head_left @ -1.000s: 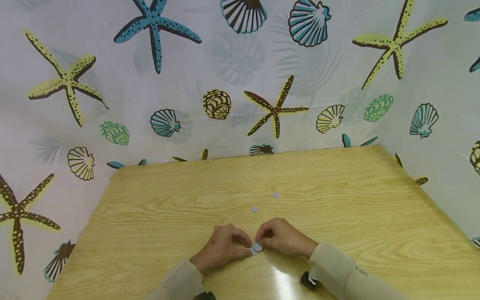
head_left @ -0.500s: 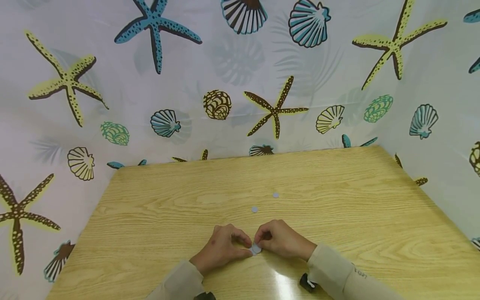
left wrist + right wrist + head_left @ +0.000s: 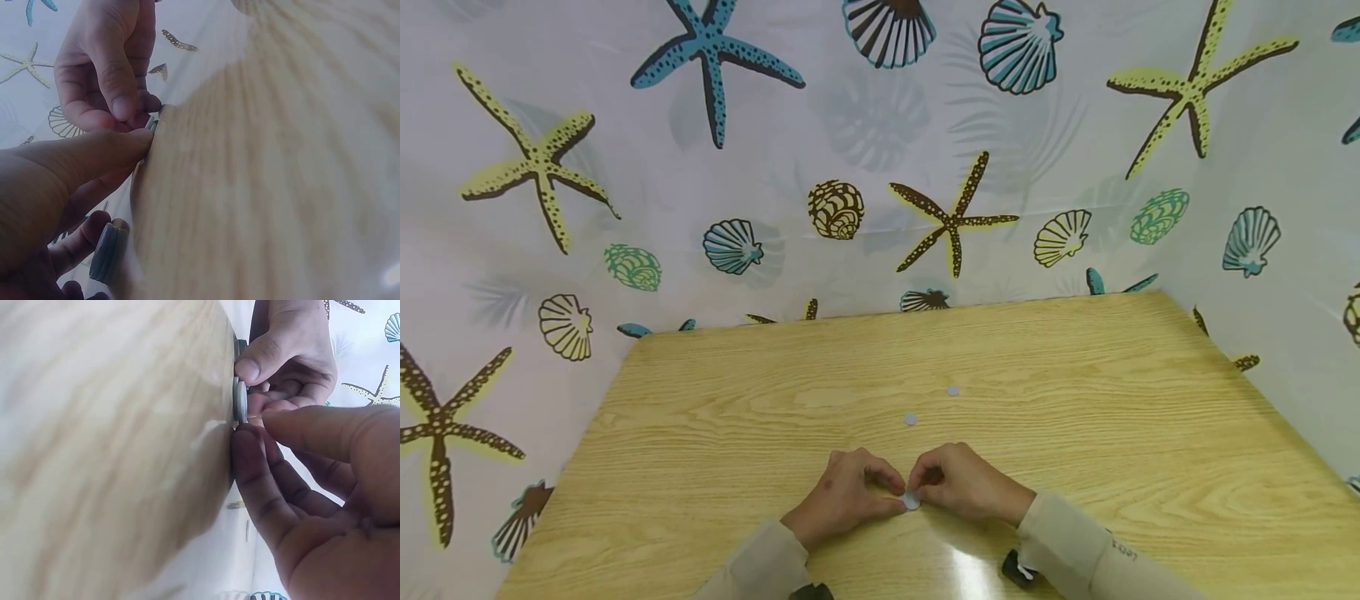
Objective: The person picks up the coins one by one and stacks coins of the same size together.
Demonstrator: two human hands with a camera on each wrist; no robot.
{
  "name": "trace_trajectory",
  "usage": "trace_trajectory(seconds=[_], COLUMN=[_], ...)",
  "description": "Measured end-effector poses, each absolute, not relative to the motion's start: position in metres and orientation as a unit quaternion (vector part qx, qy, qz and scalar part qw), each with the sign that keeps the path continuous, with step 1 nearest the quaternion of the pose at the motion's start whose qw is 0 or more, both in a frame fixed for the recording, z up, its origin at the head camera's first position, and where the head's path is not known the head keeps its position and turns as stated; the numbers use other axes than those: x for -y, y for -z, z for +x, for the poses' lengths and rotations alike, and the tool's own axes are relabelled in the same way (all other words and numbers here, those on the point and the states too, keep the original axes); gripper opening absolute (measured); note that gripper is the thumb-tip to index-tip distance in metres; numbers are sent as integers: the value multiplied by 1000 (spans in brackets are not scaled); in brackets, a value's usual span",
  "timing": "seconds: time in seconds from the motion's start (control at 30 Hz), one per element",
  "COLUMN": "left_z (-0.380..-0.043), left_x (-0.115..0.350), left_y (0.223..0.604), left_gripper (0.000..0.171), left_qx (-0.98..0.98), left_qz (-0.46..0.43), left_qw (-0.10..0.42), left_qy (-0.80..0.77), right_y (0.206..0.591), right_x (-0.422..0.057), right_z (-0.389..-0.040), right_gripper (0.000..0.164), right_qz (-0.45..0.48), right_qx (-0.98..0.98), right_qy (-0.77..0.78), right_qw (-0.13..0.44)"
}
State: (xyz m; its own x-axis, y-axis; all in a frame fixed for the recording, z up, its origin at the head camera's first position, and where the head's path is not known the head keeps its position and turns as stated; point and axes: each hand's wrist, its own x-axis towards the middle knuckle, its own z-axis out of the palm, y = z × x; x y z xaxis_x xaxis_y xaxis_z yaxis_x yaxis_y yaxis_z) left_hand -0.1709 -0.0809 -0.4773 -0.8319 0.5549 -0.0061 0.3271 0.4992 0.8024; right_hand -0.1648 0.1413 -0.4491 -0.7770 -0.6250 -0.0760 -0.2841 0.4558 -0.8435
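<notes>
Sparsely, pale discs dot the wood-grained table before shell-printed cloth.

The head camera looks forward and down from above and behind the left hand and right hand, set far enough back to place them toward 6 o'clock, with the table around them and the cloth toward 12. Each wrist camera sits close and low, the table standing sideways: at 3 o'clock in the left-wrist view, which faces the right hand near 11, and at 9 in the right-wrist view, which faces the left hand near 1. All three views share both hands and the disc between them.
</notes>
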Motion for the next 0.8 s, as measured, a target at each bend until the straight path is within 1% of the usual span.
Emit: trace_trajectory(seconds=[0.13, 0.43, 0.8], left_z=[-171, -172, -172], left_x=[81, 81, 81], left_y=[477, 478, 477], left_gripper=[16, 17, 20], left_qx=[-854, -856, -854], left_qz=[257, 258, 257], left_qw=[137, 136, 132], left_qy=[-430, -427, -432], right_y=[449, 450, 450], right_x=[-144, -146, -143], right_z=[-164, -163, -161], right_gripper=[4, 13, 12], right_qz=[-283, -311, -334], right_qx=[-831, -835, -831], right_qy=[441, 420, 413], right_qw=[186, 174, 163])
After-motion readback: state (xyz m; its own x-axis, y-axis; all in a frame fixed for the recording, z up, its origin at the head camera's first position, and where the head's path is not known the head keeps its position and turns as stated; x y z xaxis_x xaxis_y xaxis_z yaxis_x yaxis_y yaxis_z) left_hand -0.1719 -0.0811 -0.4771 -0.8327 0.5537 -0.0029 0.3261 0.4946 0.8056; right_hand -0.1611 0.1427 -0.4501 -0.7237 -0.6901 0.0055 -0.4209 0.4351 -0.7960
